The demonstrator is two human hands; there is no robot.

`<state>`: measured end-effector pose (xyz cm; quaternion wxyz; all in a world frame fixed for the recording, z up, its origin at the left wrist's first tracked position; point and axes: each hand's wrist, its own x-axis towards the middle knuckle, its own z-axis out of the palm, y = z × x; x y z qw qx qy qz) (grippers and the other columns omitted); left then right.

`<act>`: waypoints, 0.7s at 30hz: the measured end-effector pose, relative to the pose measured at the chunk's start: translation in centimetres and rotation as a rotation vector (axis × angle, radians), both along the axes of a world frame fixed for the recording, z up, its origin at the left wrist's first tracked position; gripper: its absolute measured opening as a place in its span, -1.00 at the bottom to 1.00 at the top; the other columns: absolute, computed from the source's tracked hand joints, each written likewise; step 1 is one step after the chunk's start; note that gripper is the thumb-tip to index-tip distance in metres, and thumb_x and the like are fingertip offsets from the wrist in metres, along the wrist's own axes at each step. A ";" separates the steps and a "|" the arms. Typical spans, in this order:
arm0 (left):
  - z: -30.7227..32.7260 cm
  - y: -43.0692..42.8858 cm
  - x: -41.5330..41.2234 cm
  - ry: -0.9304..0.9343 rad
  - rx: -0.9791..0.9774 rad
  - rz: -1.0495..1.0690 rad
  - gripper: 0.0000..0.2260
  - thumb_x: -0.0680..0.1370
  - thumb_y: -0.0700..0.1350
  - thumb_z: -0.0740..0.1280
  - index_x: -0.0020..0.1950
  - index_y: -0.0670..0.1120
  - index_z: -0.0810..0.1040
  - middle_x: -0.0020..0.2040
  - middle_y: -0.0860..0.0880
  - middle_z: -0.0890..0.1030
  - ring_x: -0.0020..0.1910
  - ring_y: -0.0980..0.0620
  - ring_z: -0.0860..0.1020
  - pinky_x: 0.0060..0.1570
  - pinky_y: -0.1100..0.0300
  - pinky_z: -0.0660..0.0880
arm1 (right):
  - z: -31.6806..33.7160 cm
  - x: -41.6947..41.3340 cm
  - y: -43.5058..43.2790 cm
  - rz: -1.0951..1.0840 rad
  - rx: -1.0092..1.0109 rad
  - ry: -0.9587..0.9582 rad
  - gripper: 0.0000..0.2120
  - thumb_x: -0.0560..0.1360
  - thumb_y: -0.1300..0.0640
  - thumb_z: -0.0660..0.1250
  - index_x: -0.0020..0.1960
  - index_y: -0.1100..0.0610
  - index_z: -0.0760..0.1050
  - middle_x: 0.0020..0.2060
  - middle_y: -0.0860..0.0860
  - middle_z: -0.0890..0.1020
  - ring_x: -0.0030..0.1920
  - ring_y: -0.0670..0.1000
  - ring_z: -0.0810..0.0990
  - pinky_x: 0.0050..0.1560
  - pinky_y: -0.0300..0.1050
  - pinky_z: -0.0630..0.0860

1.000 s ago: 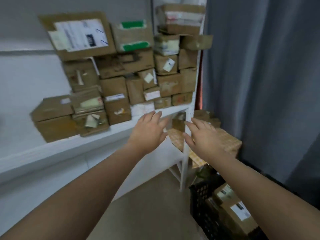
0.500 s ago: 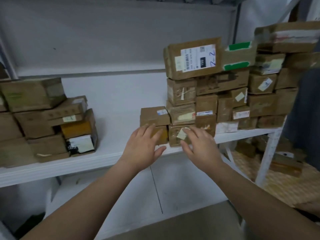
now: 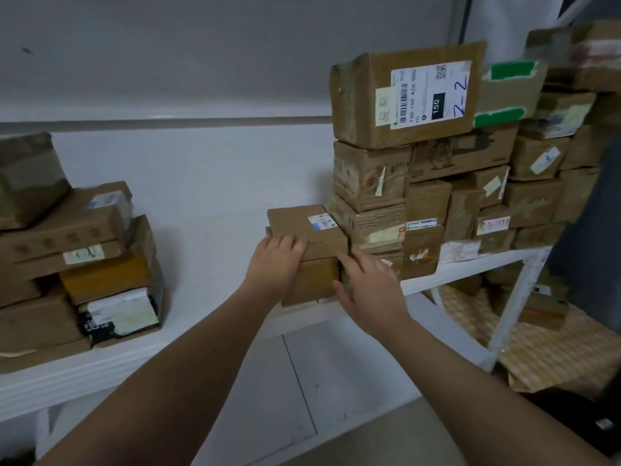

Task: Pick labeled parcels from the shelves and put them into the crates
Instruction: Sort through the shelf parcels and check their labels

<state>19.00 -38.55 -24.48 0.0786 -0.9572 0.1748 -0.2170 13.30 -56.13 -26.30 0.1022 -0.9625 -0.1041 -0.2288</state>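
Left arm [image 3: 161, 381] and right arm [image 3: 470, 381] are seen bare from wrist to frame edge. Left hand [image 3: 275, 264] and right hand [image 3: 369, 294] are uncovered as well. Fingers [image 3: 351, 262] are shown bare; nails cannot be made out through the blur. Upper arms are cropped out.

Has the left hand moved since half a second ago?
Yes. Against the shelf edge, the left hand has reached forward and up, now resting on the small blue-labelled parcel.
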 end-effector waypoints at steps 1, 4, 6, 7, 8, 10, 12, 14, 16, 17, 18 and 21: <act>-0.4 0.0 0.3 -0.014 -0.030 -0.014 -0.47 0.57 -0.02 0.24 0.50 -0.05 0.17 0.39 -0.09 0.36 0.36 -0.09 0.33 0.35 0.06 0.22 | -0.3 0.3 -0.1 0.009 0.006 -0.009 -0.53 0.55 -0.05 0.23 0.42 0.06 0.33 0.35 0.08 0.43 0.30 0.14 0.42 0.29 0.06 0.34; -0.9 0.4 0.2 -0.095 -0.101 -0.063 -0.59 0.46 -0.11 0.42 0.28 -0.12 0.47 0.12 -0.11 0.53 0.09 -0.12 0.51 0.07 0.05 0.43 | -1.5 0.7 -0.9 0.031 0.053 -0.037 -0.55 0.52 0.00 0.30 0.37 0.11 0.39 0.26 0.11 0.50 0.22 0.16 0.49 0.21 0.07 0.43; -1.2 0.8 0.5 -0.213 -0.088 -0.132 -0.66 0.28 -0.20 0.53 0.01 -0.13 0.57 -0.12 -0.10 0.56 -0.18 -0.11 0.54 -0.18 0.08 0.48 | -2.0 0.8 -1.4 0.037 0.110 -0.028 -0.53 0.53 0.03 0.30 0.41 0.11 0.36 0.32 0.11 0.46 0.28 0.16 0.45 0.24 0.06 0.41; -1.2 1.0 0.5 -0.263 -0.089 -0.164 -0.69 0.24 -0.24 0.53 -0.06 -0.13 0.57 -0.18 -0.10 0.54 -0.25 -0.11 0.53 -0.23 0.09 0.47 | -2.2 0.8 -1.7 0.040 0.131 -0.024 -0.51 0.53 0.03 0.29 0.43 0.10 0.34 0.36 0.11 0.43 0.31 0.16 0.42 0.26 0.06 0.40; -1.2 1.3 0.3 -0.296 -0.095 -0.189 -0.71 0.24 -0.27 0.52 -0.10 -0.14 0.55 -0.20 -0.09 0.53 -0.27 -0.11 0.52 -0.23 0.09 0.46 | -2.4 0.9 -1.8 0.042 0.142 -0.022 -0.50 0.54 0.03 0.28 0.45 0.10 0.32 0.38 0.11 0.40 0.34 0.16 0.40 0.27 0.07 0.39; -1.2 2.1 -0.4 -0.353 -0.131 -0.210 -0.74 0.25 -0.31 0.48 -0.13 -0.15 0.53 -0.22 -0.09 0.51 -0.27 -0.12 0.50 -0.20 0.08 0.45 | -2.3 1.1 -2.0 0.042 0.134 -0.023 -0.47 0.54 0.02 0.27 0.48 0.09 0.26 0.41 0.09 0.37 0.36 0.14 0.37 0.30 0.07 0.38; -1.5 3.7 -1.4 -0.387 -0.203 -0.209 -0.75 0.26 -0.36 0.43 -0.14 -0.17 0.49 -0.23 -0.12 0.49 -0.27 -0.15 0.49 -0.18 0.06 0.42 | -1.8 1.2 -2.0 0.067 0.072 -0.076 -0.43 0.52 0.03 0.30 0.48 0.11 0.25 0.39 0.10 0.40 0.32 0.14 0.42 0.26 0.08 0.42; -2.1 5.7 -2.5 -0.413 -0.289 -0.248 -0.74 0.30 -0.37 0.36 -0.09 -0.17 0.41 -0.22 -0.17 0.50 -0.25 -0.19 0.50 -0.09 0.02 0.40 | -1.1 1.5 -1.5 0.119 -0.001 -0.159 -0.38 0.44 0.06 0.42 0.45 0.14 0.30 0.33 0.13 0.47 0.24 0.17 0.51 0.15 0.09 0.50; -2.6 7.7 -3.9 -0.438 -0.336 -0.296 -0.67 0.33 -0.39 0.39 -0.03 -0.14 0.37 -0.15 -0.22 0.55 -0.17 -0.22 0.53 0.16 -0.05 0.37 | -0.4 1.8 -0.6 0.170 -0.036 -0.232 -0.31 0.35 0.11 0.51 0.41 0.12 0.33 0.29 0.16 0.51 0.20 0.20 0.54 0.11 0.12 0.53; -2.6 8.5 -4.7 -0.438 -0.340 -0.316 -0.60 0.30 -0.41 0.45 0.00 -0.14 0.37 -0.10 -0.23 0.58 -0.09 -0.19 0.53 0.27 -0.07 0.33 | -0.1 2.0 0.0 0.200 -0.051 -0.264 -0.30 0.32 0.13 0.53 0.40 0.11 0.34 0.27 0.16 0.52 0.20 0.21 0.54 0.13 0.15 0.52; -2.5 9.1 -5.6 -0.431 -0.338 -0.336 -0.54 0.26 -0.41 0.50 0.02 -0.15 0.38 -0.06 -0.25 0.60 -0.01 -0.15 0.52 0.31 -0.11 0.31 | 0.1 2.2 0.7 0.232 -0.067 -0.302 -0.31 0.31 0.15 0.54 0.38 0.11 0.37 0.26 0.16 0.53 0.21 0.21 0.54 0.17 0.17 0.49; -1.6 10.8 -7.5 -0.427 -0.319 -0.334 -0.46 0.23 -0.40 0.54 0.09 -0.16 0.37 -0.01 -0.25 0.62 0.14 -0.07 0.45 0.32 -0.24 0.26 | 0.4 3.0 2.1 0.321 -0.122 -0.452 -0.46 0.32 0.19 0.52 0.28 0.14 0.51 0.19 0.13 0.59 0.21 0.18 0.55 0.27 0.16 0.40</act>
